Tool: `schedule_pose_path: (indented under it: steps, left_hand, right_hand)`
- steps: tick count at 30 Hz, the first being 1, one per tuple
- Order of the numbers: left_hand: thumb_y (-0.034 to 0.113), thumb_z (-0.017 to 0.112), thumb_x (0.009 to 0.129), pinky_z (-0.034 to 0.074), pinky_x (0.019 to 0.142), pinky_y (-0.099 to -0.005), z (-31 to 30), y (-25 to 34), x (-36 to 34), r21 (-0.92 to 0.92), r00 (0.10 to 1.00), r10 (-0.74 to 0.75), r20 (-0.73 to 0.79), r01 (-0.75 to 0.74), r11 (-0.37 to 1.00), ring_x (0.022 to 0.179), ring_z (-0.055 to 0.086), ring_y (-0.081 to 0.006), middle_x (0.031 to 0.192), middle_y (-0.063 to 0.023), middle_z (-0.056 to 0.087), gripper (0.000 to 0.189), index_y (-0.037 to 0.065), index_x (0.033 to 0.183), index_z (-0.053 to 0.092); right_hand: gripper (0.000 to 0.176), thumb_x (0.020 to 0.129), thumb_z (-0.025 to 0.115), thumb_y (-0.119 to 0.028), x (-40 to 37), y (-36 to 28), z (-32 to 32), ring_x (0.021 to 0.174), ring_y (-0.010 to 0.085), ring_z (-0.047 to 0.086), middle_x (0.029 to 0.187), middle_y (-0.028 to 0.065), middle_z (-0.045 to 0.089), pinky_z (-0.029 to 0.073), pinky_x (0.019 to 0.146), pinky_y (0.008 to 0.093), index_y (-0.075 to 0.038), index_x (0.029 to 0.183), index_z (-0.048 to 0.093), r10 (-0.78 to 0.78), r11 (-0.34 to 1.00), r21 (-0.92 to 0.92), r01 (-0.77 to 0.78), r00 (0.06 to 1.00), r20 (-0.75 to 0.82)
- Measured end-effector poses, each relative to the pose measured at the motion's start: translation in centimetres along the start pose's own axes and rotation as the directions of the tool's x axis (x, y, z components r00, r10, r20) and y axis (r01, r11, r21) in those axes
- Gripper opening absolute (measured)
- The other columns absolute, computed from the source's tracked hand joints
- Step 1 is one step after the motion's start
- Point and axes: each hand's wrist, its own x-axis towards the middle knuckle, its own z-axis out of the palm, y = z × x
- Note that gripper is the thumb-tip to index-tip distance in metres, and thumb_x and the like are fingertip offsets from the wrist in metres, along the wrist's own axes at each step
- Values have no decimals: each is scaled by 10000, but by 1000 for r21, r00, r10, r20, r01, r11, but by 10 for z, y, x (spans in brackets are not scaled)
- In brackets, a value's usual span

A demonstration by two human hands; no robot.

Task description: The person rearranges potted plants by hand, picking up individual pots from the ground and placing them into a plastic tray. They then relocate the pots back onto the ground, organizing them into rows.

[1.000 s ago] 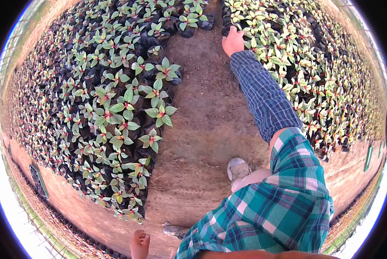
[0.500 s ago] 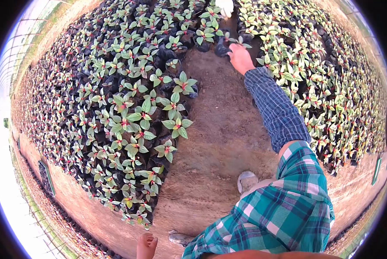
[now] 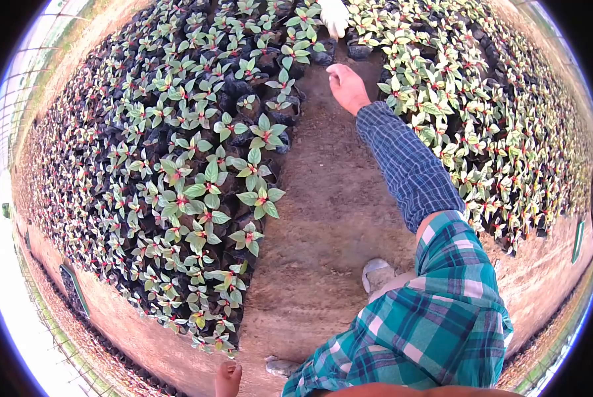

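Observation:
My right hand [image 3: 348,87] reaches over the bare soil strip between two blocks of seedlings, fingers loosely bent and nothing visible in them. To its left, a seedling in a black plastic bag [image 3: 286,114] stands at the edge of the left block [image 3: 197,192], apart from the hand. Just beyond my fingers is another black bag [image 3: 323,54]. My left hand [image 3: 228,378] hangs low near the front corner of the left block, fingers loosely curled and apparently holding nothing. Another person's white-gloved hand [image 3: 335,16] is at the far end of the strip.
Another block of bagged seedlings [image 3: 482,126] borders the soil strip [image 3: 316,218] on the right. A black bag [image 3: 359,51] lies near the gloved hand. Two shoes show below, one [image 3: 378,274] on the strip. Curved frame bars of a greenhouse edge the view.
My right hand has let go of the bagged seedling it held and is now over bare soil. A bagged seedling now stands at the left block's edge. The gloved hand reaches further in.

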Motion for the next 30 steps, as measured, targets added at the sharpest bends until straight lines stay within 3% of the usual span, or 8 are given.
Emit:
schedule_pose_path:
  steps: [3,5,11,14,18,22,26,30]
  left_hand:
    - [157,646,894,530,689,-313,18,-2,0,147,998,-52,30,47,988,760,669,-179,820,-132,684,203,-10,986,576]
    - [147,632,902,534,683,-315,38,-1,1,128,998,-42,51,35,991,753,669,-172,810,-133,685,189,-13,987,579]
    - [156,606,921,536,673,-299,105,-14,5,-185,971,-223,88,236,954,737,660,-178,814,-110,661,175,-5,983,581]
    - [143,614,916,529,649,-296,134,-14,8,-234,968,-212,133,238,943,729,652,-162,801,-95,660,164,-5,979,583]
    - [133,630,902,527,664,-292,150,14,0,-183,970,-176,166,206,961,736,653,-150,799,-82,673,157,6,990,598]
    - [210,641,910,557,635,-309,159,-4,-4,-243,972,-187,143,217,945,757,685,-169,850,-136,680,210,23,975,568]
    - [208,629,920,557,658,-295,150,-17,11,-134,937,-300,178,325,936,788,686,-163,872,-121,682,221,10,1003,571]
    - [211,622,923,551,677,-298,147,-1,26,-324,953,-237,187,288,901,784,671,-155,849,-103,675,223,12,1013,578]
  right_hand:
    - [195,838,580,-98,21,62,-5,907,344,623,968,156,635,500,813,425,-76,1029,615,27,974,-217,-67,983,-179]
    - [219,843,574,-117,35,68,-16,943,339,614,1004,157,619,495,843,429,-88,1054,626,185,925,-309,-223,971,-149]
    - [251,842,600,-147,86,80,-11,937,365,615,938,224,652,501,837,429,19,1029,614,-53,901,-430,-55,970,-235]
    - [445,835,622,-227,114,65,-8,996,387,629,1008,270,648,513,843,450,63,1153,506,201,780,-591,-206,977,-74]
    - [345,816,592,-132,144,96,15,955,370,661,1019,270,654,534,834,428,92,1076,563,305,769,-534,-351,936,-175]
    - [187,784,613,-116,146,96,7,844,347,694,892,242,692,558,745,411,39,845,697,296,698,-679,-228,955,-17]
    - [244,779,631,-163,148,113,10,870,351,686,896,239,686,547,776,412,45,902,662,352,754,-549,-360,928,-125]
    - [227,802,635,-193,124,128,7,774,327,691,789,189,686,544,714,419,27,856,624,170,768,-577,-279,957,-237]
